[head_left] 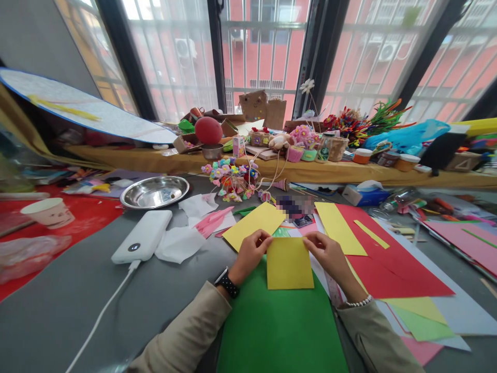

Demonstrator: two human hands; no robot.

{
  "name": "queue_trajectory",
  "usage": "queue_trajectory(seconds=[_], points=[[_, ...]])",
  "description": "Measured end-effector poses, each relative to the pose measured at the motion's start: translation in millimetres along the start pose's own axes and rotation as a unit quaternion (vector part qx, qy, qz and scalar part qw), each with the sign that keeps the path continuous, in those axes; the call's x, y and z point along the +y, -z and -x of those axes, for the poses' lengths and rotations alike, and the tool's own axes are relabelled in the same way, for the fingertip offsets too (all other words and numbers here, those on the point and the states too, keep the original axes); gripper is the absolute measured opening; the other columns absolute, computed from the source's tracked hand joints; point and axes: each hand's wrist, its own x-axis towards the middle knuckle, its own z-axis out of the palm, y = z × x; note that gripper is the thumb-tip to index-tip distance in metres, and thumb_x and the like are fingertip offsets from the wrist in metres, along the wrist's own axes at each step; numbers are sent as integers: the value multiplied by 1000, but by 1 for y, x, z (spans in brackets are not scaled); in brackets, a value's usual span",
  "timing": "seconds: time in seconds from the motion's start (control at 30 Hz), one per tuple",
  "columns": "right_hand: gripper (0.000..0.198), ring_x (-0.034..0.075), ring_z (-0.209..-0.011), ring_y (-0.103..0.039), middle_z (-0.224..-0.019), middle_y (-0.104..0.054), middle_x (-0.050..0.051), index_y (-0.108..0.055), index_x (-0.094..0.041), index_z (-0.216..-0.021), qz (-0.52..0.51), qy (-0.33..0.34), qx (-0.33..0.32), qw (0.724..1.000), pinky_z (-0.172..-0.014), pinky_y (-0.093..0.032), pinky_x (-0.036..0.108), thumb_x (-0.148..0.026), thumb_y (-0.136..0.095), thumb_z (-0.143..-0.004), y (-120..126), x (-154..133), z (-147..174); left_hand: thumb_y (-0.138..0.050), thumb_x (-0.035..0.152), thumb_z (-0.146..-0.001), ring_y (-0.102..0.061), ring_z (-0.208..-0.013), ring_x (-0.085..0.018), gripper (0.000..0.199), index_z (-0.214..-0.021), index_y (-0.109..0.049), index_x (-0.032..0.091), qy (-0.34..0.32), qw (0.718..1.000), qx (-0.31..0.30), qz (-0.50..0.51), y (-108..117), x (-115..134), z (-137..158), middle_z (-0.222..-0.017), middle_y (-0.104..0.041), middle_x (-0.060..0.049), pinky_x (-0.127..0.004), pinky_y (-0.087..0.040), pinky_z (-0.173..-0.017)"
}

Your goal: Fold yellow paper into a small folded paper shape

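Left hand (249,255) and right hand (329,255) pinching yellow square (290,265), power bank (144,234) leftward, red sheet (404,267) rightward, green sheet (283,331) open below.

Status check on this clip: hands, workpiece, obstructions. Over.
Left hand pinching yellow square at its upper-left corner; right hand at its upper-right. Square unfolded, over green sheet. No object seen lying on the square.

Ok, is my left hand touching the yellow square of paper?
Touching. The head view shows the fingers of the left hand gripping the yellow square of paper at its upper left corner.
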Motion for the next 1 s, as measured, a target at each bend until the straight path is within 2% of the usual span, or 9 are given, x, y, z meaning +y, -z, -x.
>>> queue_trajectory(seconds=[0.13,0.2,0.33,0.4,0.57,0.77,1.0], points=[[28,18,-74,-56,-88,-59,7,-53,-17,-92,25,18,17,999,-66,-46,31,-35,-50,-71,-3,-1,0,-43,33,-76,-48,-56,-11,23,-71,-53,13,-4,1000,-13,-18,0,2,1,-61,-52,0,-20,-37,-51],[31,18,-78,-56,-91,-59,8,-52,-17,-97,27,31,4,999,-68,-45,32,-35,-50,-71,-5,-3,1,-43,32,-76,-48,-56,-11,23,-71,-54,13,-20,998,-33,-48,-1,4,2,-61,-53,0,-20,-37,-51],[20,16,-74,-57,-79,-62,4,-58,-18,-80,-11,79,-133,988,-67,-45,27,-32,-45,-76,-8,-12,4,-44,31,-76,-49,-60,-12,21,-72,-56,14,-72,989,-95,-93,-4,6,6,-65,-57,-1,-21,-36,-55],[20,16,-71,-57,-75,-63,4,-59,-19,-76,-10,88,-171,981,-64,-45,26,-32,-45,-76,-9,-16,6,-45,30,-76,-49,-60,-12,20,-73,-58,15,-89,983,-112,-115,-5,7,8,-66,-58,-1,-21,-36,-55],[18,16,-65,-56,-71,-63,4,-61,-19,-74,6,82,-184,979,-58,-44,26,-31,-47,-75,-13,-14,7,-46,27,-75,-48,-57,-11,17,-73,-59,16,-102,975,-127,-148,-6,8,10,-64,-59,-1,-20,-34,-53],[20,15,-61,-54,-67,-63,2,-61,-19,-72,54,90,-210,972,-52,-39,24,-29,-45,-76,-16,-13,8,-48,31,-74,-49,-57,-12,19,-68,-59,17,-111,968,-110,-195,-6,5,9,-61,-59,0,-20,-32,-51],[19,15,-62,-54,-68,-62,2,-59,-18,-70,46,73,-202,976,-55,-39,24,-27,-44,-75,-13,-13,5,-45,33,-76,-51,-58,-12,23,-69,-59,17,-104,971,-92,-197,-4,6,8,-63,-60,0,-20,-33,-53]])
